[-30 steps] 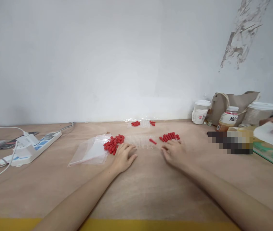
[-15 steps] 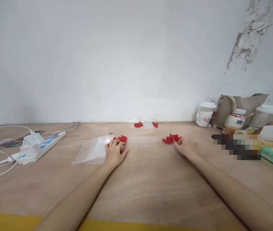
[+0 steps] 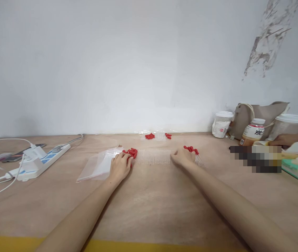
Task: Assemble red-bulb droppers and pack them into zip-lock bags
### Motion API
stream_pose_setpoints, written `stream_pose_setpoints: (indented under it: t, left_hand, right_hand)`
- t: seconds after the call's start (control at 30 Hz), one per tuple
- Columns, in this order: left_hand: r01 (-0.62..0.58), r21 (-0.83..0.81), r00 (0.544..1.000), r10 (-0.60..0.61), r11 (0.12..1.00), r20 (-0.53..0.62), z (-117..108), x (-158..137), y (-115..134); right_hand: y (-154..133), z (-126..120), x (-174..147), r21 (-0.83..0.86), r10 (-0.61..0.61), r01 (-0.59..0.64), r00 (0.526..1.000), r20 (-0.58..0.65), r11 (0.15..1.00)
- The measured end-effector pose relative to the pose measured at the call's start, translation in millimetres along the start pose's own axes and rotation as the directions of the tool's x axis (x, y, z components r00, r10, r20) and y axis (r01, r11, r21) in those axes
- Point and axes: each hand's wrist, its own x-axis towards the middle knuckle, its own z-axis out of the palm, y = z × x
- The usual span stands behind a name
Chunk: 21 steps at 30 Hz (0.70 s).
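My left hand [image 3: 122, 165] rests at a pile of red rubber bulbs [image 3: 131, 152]; its fingers are closed on a bulb at the near side. To the right lies a row of thin clear tubes [image 3: 153, 156], side by side. At that row's right end my right hand [image 3: 183, 156] pinches a tube, mostly hidden by the fingertips. Just beyond this hand several droppers [image 3: 194, 150], red bulbs on clear tubes, lie slanted on the table, partly covered by it.
A clear plastic bag [image 3: 96, 166] lies left of the bulbs. Farther back is a packet with red bulbs [image 3: 149, 136] and tubes. A power strip [image 3: 46, 162] with cables is at left. A lidded cup [image 3: 222, 124], a bottle [image 3: 253, 132] and another person's hand [image 3: 283, 140] are at right.
My right hand has left the droppers and moved left to the end of the tube row. My left hand stays at the bulbs. Another person's hand shows more at the right.
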Motion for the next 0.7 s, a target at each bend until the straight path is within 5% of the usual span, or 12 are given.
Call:
stream_pose_setpoints:
  t: [0.3,0.5,0.6,0.7]
  left_hand:
    - [0.048,-0.147,0.999,-0.050,0.988,-0.008,4.8,7.8,-18.1]
    - [0.030,-0.227,0.990,-0.060,0.974,-0.126,-1.6,7.1,-1.5]
    - [-0.049,-0.310,0.990,0.004,0.949,-0.143,-4.3,-0.7,20.6]
    - [-0.207,-0.469,0.977,0.203,0.858,-0.060,-2.3,-15.1,43.3]
  right_hand:
    - [-11.6,8.6,29.4,-0.003,0.153,-0.155,0.971,0.184,0.988]
    - [-14.2,8.6,31.0,-0.002,0.188,-0.192,0.957,0.219,0.981]
    - [-17.8,7.2,29.7,0.005,0.174,-0.179,0.960,0.220,0.984]
    - [-18.1,1.5,24.9,0.022,0.120,-0.127,0.970,0.210,0.992]
